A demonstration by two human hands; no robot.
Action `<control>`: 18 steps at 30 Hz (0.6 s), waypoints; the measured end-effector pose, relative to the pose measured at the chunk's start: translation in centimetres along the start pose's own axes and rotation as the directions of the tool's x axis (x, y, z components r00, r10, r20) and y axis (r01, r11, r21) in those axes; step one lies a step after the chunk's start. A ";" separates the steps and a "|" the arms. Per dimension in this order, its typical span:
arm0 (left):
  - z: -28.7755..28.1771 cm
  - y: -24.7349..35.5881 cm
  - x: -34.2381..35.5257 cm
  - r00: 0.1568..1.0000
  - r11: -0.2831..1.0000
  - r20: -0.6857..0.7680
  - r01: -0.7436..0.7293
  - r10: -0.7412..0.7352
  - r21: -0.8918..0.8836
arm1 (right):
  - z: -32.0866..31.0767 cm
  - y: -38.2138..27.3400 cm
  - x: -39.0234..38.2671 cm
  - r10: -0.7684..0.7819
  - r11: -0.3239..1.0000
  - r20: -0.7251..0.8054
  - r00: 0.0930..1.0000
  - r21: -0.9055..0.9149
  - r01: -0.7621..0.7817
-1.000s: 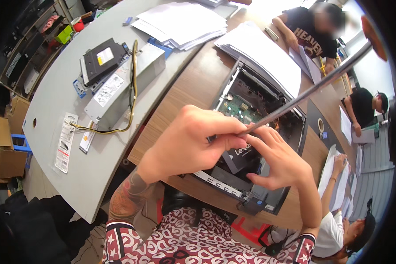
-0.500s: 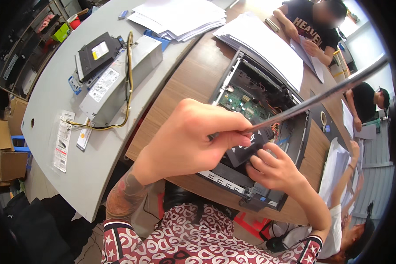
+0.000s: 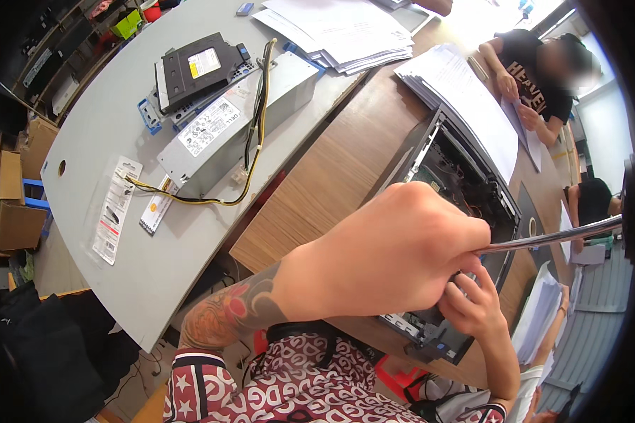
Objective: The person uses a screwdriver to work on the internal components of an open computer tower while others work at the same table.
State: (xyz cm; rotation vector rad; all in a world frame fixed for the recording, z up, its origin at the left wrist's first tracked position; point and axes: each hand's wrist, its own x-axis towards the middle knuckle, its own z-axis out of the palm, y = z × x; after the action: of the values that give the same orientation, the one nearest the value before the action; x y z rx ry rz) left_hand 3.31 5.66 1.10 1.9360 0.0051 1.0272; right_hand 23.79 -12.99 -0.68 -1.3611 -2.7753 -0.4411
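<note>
My left hand [image 3: 402, 247] is closed, its thumb and fingers pinching the end of a long, thin, shiny strip [image 3: 554, 235] that runs to the right edge of the view. What this strip belongs to cannot be made out. Just beyond the wrist lies an opened desktop computer case [image 3: 497, 176], its inner parts mostly covered by my left hand. My right hand [image 3: 473, 303] is close against the left one, over the case's near side, with its fingers curled. Whatever those fingers hold is hidden. The flat black drive seen earlier is out of sight behind my left hand.
On the grey table [image 3: 77, 197] lie a silver power supply [image 3: 208, 134] with a yellow-black cable, a black optical drive [image 3: 190, 74] and a blister pack [image 3: 116, 215]. Paper stacks [image 3: 339, 32] lie at the back. Across the brown table [image 3: 317, 190] a person [image 3: 536, 77] handles papers.
My view has shifted, so the tables and case appear elsewhere. My left hand has moved right across the case with the strip, now covering the black drive. My right hand stays curled close by.
</note>
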 end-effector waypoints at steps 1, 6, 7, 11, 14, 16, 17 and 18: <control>0.1 0.0 0.2 1.000 1.000 -0.005 0.003 -0.003 -0.023 | -0.1 0.0 0.0 0.004 1.000 0.000 1.000 0.000 -0.004; 0.5 -0.5 0.4 0.999 0.999 -0.028 -0.016 0.015 -0.038 | -0.1 0.3 0.0 0.000 1.000 -0.004 1.000 0.003 0.000; 0.6 -0.5 0.4 1.000 0.999 -0.023 -0.013 0.012 -0.047 | -0.2 0.3 0.0 0.002 1.000 0.002 1.000 0.018 -0.002; 0.9 0.0 0.5 1.000 0.993 0.010 0.010 -0.009 -0.116 | -0.2 0.2 -0.9 0.009 0.998 -0.033 0.999 0.057 -0.007; 1.5 -0.2 0.3 1.000 0.996 -0.006 -0.022 0.021 -0.085 | -0.6 0.1 -0.6 0.063 0.995 -0.055 0.997 0.075 -0.058; 1.6 -0.1 0.4 1.000 0.996 -0.005 -0.027 0.027 -0.081 | -0.2 0.0 -2.3 0.061 0.994 -0.048 0.997 0.089 -0.056; 1.6 -0.1 0.5 0.999 0.997 0.000 -0.032 0.032 -0.075 | 0.0 0.0 -3.5 0.026 0.996 -0.014 1.000 0.085 -0.024; 1.7 -0.2 0.4 1.000 0.996 0.001 -0.031 0.031 -0.078 | 0.0 0.0 -3.6 0.010 0.996 0.002 1.000 0.085 -0.010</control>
State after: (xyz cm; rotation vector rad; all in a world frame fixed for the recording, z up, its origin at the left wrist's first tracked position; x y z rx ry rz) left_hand 4.79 4.74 0.83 1.8717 -0.0654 1.0314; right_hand 26.00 -15.74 -1.23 -1.3572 -2.7523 -0.3171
